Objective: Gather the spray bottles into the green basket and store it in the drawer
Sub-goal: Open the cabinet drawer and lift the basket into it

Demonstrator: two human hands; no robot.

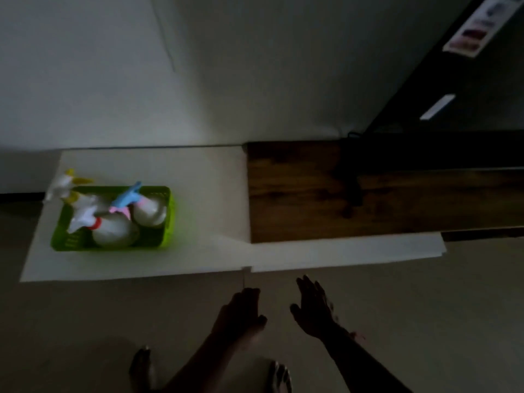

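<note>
The green basket [158,239] sits on the left part of a white cabinet top [209,194]. Inside it lie white spray bottles: one with a blue trigger [129,198], one with a red collar [113,229], and a yellow-trigger head [66,181] pokes over the basket's far left corner. My left hand [242,310] and my right hand [313,304] hover low in front of the cabinet's front edge, near the seam between its two sections. Both are dark and hold nothing. The right hand's fingers are spread; the left hand's fingers are curled downward.
A dark wood surface [312,191] lies to the right of the white top, with a white front edge [346,251] below it. A black appliance [467,89] with a sticker stands at the back right. My bare feet [141,370] stand on the beige floor.
</note>
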